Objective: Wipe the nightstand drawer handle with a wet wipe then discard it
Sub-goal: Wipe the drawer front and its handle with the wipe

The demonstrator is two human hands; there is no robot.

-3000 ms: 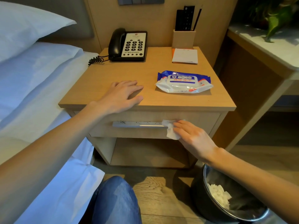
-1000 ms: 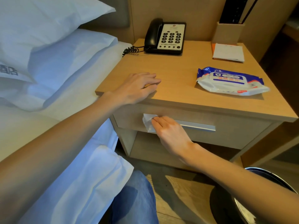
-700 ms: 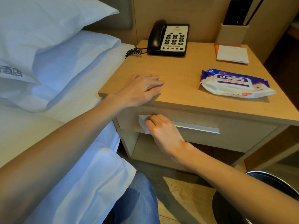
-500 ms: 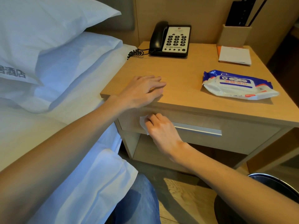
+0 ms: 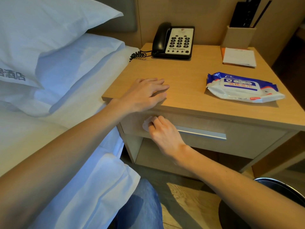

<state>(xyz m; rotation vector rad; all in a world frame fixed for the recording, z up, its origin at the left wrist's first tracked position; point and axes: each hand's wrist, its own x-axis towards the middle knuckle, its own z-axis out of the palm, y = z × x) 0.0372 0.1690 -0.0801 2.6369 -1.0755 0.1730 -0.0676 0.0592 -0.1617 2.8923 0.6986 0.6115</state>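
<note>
Head cam: right hand (image 5: 162,132) has the wet wipe (image 5: 146,124) pinched against the drawer handle (image 5: 200,133) at its 9 o'clock end, so mid-wipe. Left hand (image 5: 143,95) lies flat, fingers open, on the nightstand (image 5: 189,76). Next it'll probably need carrying to the bin (image 5: 280,187) at 5 o'clock.

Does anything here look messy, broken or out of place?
Nothing stands out. The blue-and-white wet wipe pack, black telephone and white notepad lie tidily on the wooden nightstand; the right hand presses a white wipe at the metal drawer handle.
</note>
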